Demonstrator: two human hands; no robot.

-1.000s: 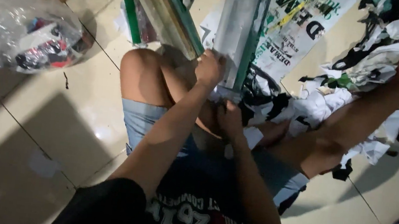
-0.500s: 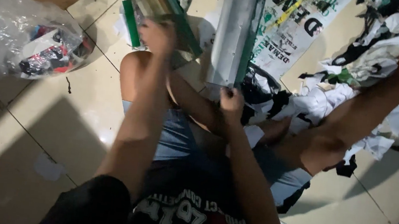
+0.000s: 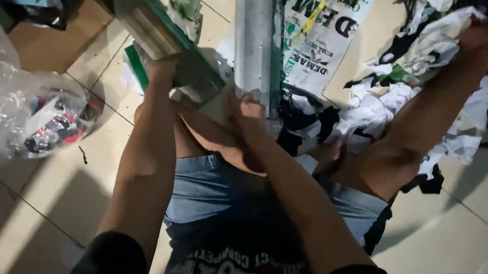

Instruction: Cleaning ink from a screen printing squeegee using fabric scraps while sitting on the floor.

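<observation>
While the left hand clasps the green-edged frame from below; right hand's grip unclear.

I can't see my left hand's fingers; they're hidden behind the green-edged frame, blurred throughout. Beside that frame, the metal post runs off the top edge, and my right hand's grip is unclear.

A single head-worn camera looked steeply down from close above the seated person's lap, facing forward over bare knees to the pale tiled floor. The forearms filled the middle of the frame; the crumpled clear plastic bag lay at its left edge.
</observation>
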